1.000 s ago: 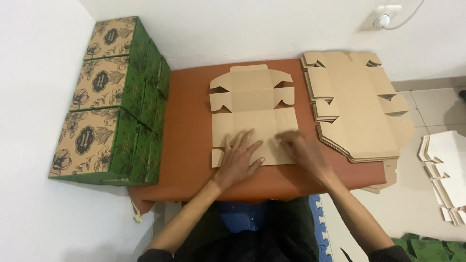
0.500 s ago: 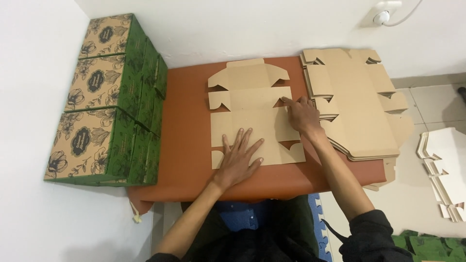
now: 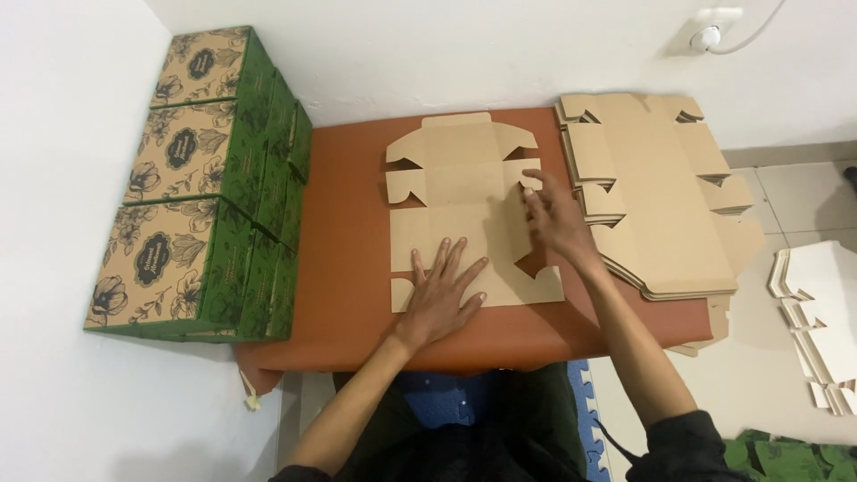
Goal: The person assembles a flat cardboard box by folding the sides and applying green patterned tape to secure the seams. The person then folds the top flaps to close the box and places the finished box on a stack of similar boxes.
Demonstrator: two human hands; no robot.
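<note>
Both hands [image 3: 444, 295] on flat cardboard blank [image 3: 464, 192]

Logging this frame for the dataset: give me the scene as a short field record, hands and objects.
surface: brown table against a white wall
left hand: flat, palm down on the flat carton blank, near edge
right hand: fingers on the blank's right side flap
stack of blanks: right side of the table, apart from the hands
green boxes: assembled, floral print, three in a row at left
floor: white blanks at far right

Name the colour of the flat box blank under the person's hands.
Plain tan-brown cardboard box blank, clearest in the head view.
</note>
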